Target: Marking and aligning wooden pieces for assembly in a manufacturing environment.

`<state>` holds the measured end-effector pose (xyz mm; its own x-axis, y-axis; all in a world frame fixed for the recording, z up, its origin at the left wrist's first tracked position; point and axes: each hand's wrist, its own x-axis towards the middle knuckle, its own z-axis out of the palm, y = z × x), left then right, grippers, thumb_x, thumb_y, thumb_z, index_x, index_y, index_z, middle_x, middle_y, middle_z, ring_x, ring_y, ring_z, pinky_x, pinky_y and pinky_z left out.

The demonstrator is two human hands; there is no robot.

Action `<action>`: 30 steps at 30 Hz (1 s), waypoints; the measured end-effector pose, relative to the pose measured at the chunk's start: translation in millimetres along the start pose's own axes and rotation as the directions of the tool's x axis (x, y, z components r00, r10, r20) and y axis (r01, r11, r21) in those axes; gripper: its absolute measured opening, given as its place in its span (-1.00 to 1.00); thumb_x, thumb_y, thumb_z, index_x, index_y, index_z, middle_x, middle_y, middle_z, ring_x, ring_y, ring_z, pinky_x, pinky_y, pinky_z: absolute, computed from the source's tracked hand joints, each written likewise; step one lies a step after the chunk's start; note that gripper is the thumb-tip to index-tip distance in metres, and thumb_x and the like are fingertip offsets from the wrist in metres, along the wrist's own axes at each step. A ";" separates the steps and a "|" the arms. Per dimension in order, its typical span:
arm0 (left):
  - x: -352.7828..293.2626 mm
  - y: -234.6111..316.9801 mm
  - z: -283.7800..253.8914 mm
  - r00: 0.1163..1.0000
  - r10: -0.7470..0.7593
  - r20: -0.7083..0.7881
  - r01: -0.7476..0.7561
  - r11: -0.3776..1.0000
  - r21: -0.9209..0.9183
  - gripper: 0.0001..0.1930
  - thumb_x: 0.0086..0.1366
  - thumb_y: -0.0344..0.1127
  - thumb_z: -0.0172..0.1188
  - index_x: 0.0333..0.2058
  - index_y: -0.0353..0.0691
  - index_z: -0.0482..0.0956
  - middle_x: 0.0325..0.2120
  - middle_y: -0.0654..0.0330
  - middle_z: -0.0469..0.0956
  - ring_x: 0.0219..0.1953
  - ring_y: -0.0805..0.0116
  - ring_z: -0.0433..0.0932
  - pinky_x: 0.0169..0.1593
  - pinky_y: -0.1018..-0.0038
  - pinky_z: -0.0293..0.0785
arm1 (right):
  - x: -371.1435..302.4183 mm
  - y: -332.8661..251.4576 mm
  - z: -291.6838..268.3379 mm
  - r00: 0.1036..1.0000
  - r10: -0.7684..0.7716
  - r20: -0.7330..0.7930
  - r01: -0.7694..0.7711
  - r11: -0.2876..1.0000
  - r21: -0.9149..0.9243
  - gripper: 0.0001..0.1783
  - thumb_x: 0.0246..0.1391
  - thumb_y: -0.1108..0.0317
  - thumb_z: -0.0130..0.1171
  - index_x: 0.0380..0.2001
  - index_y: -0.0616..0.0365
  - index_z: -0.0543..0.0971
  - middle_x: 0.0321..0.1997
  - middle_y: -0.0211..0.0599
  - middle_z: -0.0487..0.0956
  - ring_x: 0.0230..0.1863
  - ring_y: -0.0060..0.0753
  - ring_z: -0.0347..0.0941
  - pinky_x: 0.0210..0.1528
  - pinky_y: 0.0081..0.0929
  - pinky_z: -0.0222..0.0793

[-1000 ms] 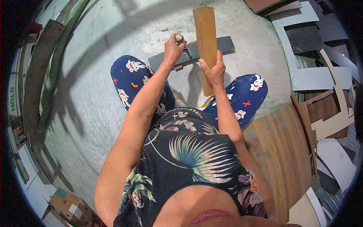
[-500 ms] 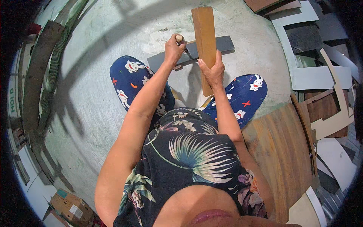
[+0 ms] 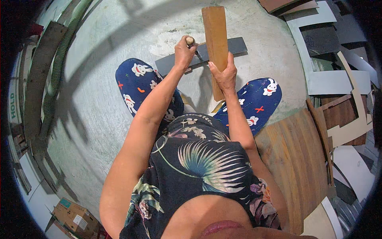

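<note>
My left hand (image 3: pixel 183 54) is closed round a tool with a pale, rounded wooden handle end (image 3: pixel 190 40). A short dark part of this tool shows beyond the fingers; its working end is hard to make out. My right hand (image 3: pixel 225 76) grips a long brown wooden board (image 3: pixel 215 32) by its lower part, thumb on the face turned to me. The board stands up between my knees, its wider end away from me. Behind both hands a dark grey plank (image 3: pixel 235 47) lies slantwise, partly covered by the board. A small brown piece (image 3: pixel 188 71) shows at the plank's near edge.
My knees in blue printed trousers (image 3: pixel 137 85) flank the work. Stacked panel offcuts (image 3: pixel 340 81) crowd the right side, beside a large wood-grain sheet (image 3: pixel 292 159). At left run a ribbed hose (image 3: pixel 59 65) and a long board (image 3: pixel 41 75); a cardboard box (image 3: pixel 73 217) sits lower left.
My left hand with the wooden-handled tool has shifted very slightly to the right. The right hand and the brown board have hardly moved.
</note>
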<state>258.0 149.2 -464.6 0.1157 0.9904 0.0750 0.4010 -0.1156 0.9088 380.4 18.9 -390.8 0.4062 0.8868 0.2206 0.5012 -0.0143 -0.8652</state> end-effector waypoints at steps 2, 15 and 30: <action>-0.8 -1.4 0.6 1.000 -0.016 0.000 0.016 1.000 -0.017 -0.63 0.08 -0.37 0.37 -0.13 -0.30 0.52 -0.34 -0.05 0.64 -0.25 0.10 0.66 -0.15 0.31 0.54 | 0.5 -1.7 -0.2 1.000 0.011 0.001 -0.011 1.000 0.001 -0.35 -0.14 0.19 0.40 0.01 0.22 0.40 -0.15 0.04 0.60 -0.10 0.03 0.59 -0.07 -0.19 0.48; 0.5 -0.2 4.6 1.000 0.009 -0.010 -0.009 1.000 -0.029 -0.64 0.07 -0.35 0.40 -0.16 -0.27 0.51 -0.32 -0.07 0.62 -0.24 -0.01 0.63 -0.14 0.25 0.53 | 0.1 -10.1 -0.8 1.000 0.018 0.023 -0.018 0.999 0.026 -0.35 -0.15 0.22 0.39 0.02 0.20 0.39 -0.15 0.01 0.61 -0.09 0.00 0.59 -0.05 -0.21 0.48; 6.2 -1.4 -2.9 0.997 0.055 0.059 -0.055 0.998 -0.004 -0.59 0.06 -0.44 0.34 -0.07 -0.27 0.50 -0.28 -0.09 0.62 -0.16 -0.03 0.62 -0.09 0.21 0.52 | 2.2 -14.8 -0.9 0.993 0.034 0.109 -0.031 0.999 -0.036 -0.41 -0.15 0.19 0.38 -0.06 0.17 0.41 -0.17 0.06 0.61 -0.13 0.17 0.56 -0.10 -0.10 0.47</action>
<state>255.5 155.7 -464.2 0.1912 0.9764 0.1003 0.3907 -0.1695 0.9048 374.6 20.6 -377.1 0.3373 0.9309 0.1402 0.5156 -0.0581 -0.8548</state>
